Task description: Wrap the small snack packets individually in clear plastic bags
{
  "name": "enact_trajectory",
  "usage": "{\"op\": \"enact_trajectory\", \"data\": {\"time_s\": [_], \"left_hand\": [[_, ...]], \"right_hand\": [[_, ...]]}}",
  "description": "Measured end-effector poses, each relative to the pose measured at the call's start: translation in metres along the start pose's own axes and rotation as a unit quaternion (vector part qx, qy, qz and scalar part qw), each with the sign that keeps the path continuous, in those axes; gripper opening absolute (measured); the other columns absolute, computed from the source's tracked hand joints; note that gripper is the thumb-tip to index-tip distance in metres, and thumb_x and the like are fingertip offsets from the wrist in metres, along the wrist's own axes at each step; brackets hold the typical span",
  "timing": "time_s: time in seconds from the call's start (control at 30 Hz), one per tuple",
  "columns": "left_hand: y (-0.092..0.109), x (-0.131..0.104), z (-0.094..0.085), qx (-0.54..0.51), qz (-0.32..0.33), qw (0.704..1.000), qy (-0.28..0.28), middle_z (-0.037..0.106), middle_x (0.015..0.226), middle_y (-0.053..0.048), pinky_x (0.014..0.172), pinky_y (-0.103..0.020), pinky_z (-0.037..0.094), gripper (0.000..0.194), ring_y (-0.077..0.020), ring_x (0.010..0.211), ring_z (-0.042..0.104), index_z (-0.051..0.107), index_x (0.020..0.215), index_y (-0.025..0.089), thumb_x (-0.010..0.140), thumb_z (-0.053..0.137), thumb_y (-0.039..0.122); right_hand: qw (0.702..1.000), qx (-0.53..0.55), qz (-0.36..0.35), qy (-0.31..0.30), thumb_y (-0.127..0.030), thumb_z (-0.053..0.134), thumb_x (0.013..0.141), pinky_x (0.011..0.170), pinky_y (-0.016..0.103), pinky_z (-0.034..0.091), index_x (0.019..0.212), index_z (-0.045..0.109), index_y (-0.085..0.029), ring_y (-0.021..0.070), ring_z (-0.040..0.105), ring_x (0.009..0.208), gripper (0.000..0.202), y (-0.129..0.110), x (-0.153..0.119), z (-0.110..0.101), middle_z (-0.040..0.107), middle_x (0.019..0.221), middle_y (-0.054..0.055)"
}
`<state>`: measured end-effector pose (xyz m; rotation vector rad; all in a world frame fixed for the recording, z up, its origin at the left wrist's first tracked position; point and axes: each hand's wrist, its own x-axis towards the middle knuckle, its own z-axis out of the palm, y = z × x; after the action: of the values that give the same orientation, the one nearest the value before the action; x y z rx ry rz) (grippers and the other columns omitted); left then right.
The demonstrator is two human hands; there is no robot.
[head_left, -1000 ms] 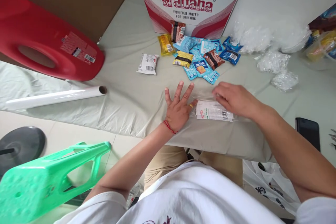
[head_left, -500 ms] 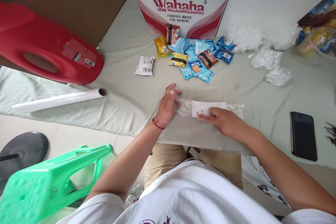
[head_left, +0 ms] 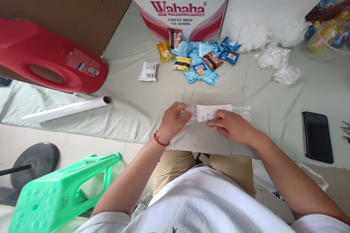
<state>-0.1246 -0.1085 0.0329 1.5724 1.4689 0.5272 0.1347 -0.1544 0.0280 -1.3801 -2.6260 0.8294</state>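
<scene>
A white packet (head_left: 202, 113) lies in clear plastic wrap (head_left: 242, 112) near the table's front edge. My left hand (head_left: 175, 118) pinches the left end of the wrap between thumb and fingers. Over the right part of the packet rests my right hand (head_left: 232, 123), its index finger extended on the packet and the other fingers partly curled. Beyond my hands are several small snack packets, with a blue one (head_left: 199, 69) and a yellow one (head_left: 182, 63) among them. A separate white packet (head_left: 148, 71) lies to their left.
A Wahaha carton (head_left: 180, 11) stands behind the snacks. Crumpled clear plastic (head_left: 286, 75) and a black phone (head_left: 317, 136) are at the right. On the left are a red jug (head_left: 54, 54), a white roll (head_left: 65, 110) and, below the table, a green stool (head_left: 65, 185).
My left hand's fingers have closed on the wrap's left end, where they were spread before. The packet now lies flatter and more visible. The camera view has shifted slightly.
</scene>
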Motion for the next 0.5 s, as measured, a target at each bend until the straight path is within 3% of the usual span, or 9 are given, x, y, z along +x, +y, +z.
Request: {"op": "enact_trajectory", "data": {"time_s": [0.07, 0.13, 0.23, 0.3, 0.33, 0.4, 0.47, 0.5], "left_hand": [[0.007, -0.004, 0.015, -0.069, 0.014, 0.997, 0.016, 0.06, 0.077, 0.001, 0.066, -0.026, 0.044, 0.019, -0.0134, 0.069, 0.055, 0.062, 0.082, 0.019, 0.087, 0.063, 0.038], [0.014, -0.007, 0.037, -0.071, 0.055, 0.996, 0.016, 0.064, 0.081, -0.001, 0.069, -0.027, 0.049, 0.018, -0.0146, 0.073, 0.059, 0.064, 0.085, 0.019, 0.091, 0.061, 0.036], [0.018, -0.011, 0.071, 0.059, 0.188, 0.98, 0.024, 0.07, 0.11, -0.01, 0.084, -0.034, 0.054, 0.023, -0.0208, 0.095, 0.066, 0.072, 0.104, 0.018, 0.097, 0.052, 0.028], [0.011, -0.014, 0.086, 0.175, 0.267, 0.947, 0.038, 0.069, 0.122, -0.014, 0.09, -0.039, 0.054, 0.031, -0.0252, 0.104, 0.064, 0.071, 0.118, 0.016, 0.098, 0.048, 0.023], [0.007, -0.016, 0.091, 0.221, 0.293, 0.929, 0.049, 0.069, 0.125, -0.015, 0.089, -0.04, 0.054, 0.035, -0.0262, 0.105, 0.062, 0.069, 0.125, 0.015, 0.098, 0.048, 0.021], [-0.003, -0.019, 0.095, 0.28, 0.324, 0.901, 0.068, 0.069, 0.13, -0.014, 0.087, -0.04, 0.053, 0.041, -0.0261, 0.103, 0.061, 0.065, 0.134, 0.014, 0.097, 0.048, 0.017], [-0.011, -0.02, 0.097, 0.313, 0.336, 0.884, 0.088, 0.07, 0.132, -0.012, 0.084, -0.039, 0.051, 0.044, -0.0251, 0.102, 0.06, 0.064, 0.138, 0.016, 0.097, 0.048, 0.014], [-0.012, -0.021, 0.097, 0.327, 0.339, 0.877, 0.099, 0.071, 0.132, -0.011, 0.083, -0.039, 0.05, 0.044, -0.0251, 0.102, 0.061, 0.064, 0.138, 0.017, 0.097, 0.049, 0.014]], "right_hand": [[1.0, 0.021, -0.013, 0.015, -0.015, 0.054, 0.098, 0.071, 0.029, 0.04, 0.13, 0.076, -0.026, 0.0186, 0.055, 0.084, 0.04, 0.003, 0.001, 0.004, 0.06, 0.095, 0.007], [0.999, 0.038, -0.025, 0.028, -0.015, 0.053, 0.098, 0.074, 0.031, 0.044, 0.127, 0.077, -0.024, 0.0196, 0.056, 0.085, 0.039, 0.005, 0.003, 0.006, 0.061, 0.096, 0.008], [0.993, 0.093, -0.054, 0.047, -0.017, 0.054, 0.096, 0.08, 0.034, 0.049, 0.111, 0.079, -0.019, 0.0215, 0.059, 0.092, 0.029, 0.006, -0.001, 0.002, 0.064, 0.101, 0.01], [0.984, 0.158, -0.064, 0.059, -0.021, 0.055, 0.098, 0.083, 0.034, 0.051, 0.102, 0.079, -0.02, 0.021, 0.062, 0.095, 0.025, 0.009, -0.011, -0.005, 0.066, 0.103, 0.01], [0.977, 0.189, -0.048, 0.087, -0.025, 0.053, 0.1, 0.084, 0.033, 0.052, 0.103, 0.078, -0.022, 0.0203, 0.063, 0.095, 0.025, 0.012, -0.018, -0.009, 0.067, 0.103, 0.009], [0.956, 0.205, 0.047, 0.203, -0.035, 0.05, 0.104, 0.087, 0.034, 0.052, 0.114, 0.076, -0.026, 0.0205, 0.065, 0.098, 0.029, 0.019, -0.03, -0.014, 0.068, 0.106, 0.007], [0.919, 0.146, 0.175, 0.321, -0.045, 0.052, 0.103, 0.096, 0.04, 0.05, 0.126, 0.071, -0.026, 0.0254, 0.062, 0.108, 0.035, 0.029, -0.038, -0.013, 0.068, 0.114, 0.009], [0.905, 0.107, 0.224, 0.346, -0.05, 0.056, 0.099, 0.101, 0.045, 0.048, 0.128, 0.069, -0.024, 0.0291, 0.059, 0.114, 0.041, 0.035, -0.039, -0.01, 0.067, 0.118, 0.012]]}}
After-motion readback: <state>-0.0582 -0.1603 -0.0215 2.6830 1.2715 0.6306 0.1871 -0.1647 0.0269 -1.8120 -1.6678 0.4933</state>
